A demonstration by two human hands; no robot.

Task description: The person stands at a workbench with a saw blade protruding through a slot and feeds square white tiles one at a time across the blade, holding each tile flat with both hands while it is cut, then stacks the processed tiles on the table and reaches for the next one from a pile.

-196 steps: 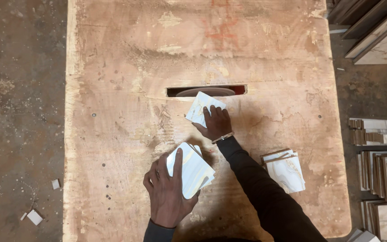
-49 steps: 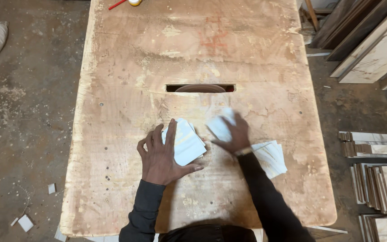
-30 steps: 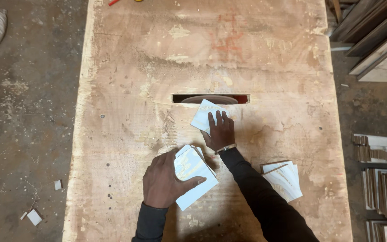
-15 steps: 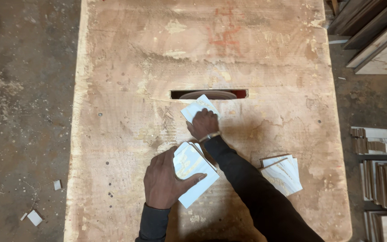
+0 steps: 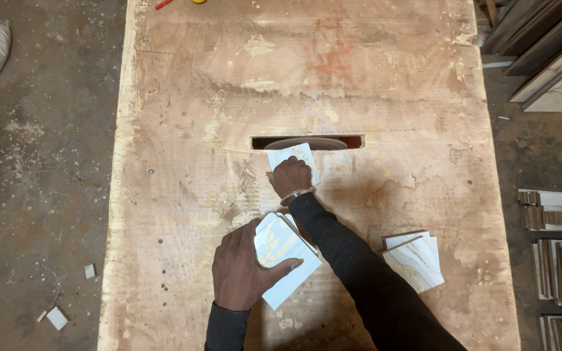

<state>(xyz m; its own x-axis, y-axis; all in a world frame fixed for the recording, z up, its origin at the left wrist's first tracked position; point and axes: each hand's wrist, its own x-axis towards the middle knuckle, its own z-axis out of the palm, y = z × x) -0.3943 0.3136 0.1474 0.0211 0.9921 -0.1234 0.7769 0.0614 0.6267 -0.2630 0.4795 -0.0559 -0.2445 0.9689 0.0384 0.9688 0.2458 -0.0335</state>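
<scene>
The right hand (image 5: 291, 177) has advanced, pressing flat on one tile (image 5: 292, 156) now touching the blade slot (image 5: 307, 142) at the bench (image 5: 183, 162) centre. The left hand (image 5: 242, 268) stays clamped on the stack (image 5: 286, 260).

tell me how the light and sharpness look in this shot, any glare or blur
Head view: soft, even light, no glare; a faint shadow falls right of the right hand and sleeve on the wooden table; the left hand, the tile stack and the saw slot are sharp.
</scene>
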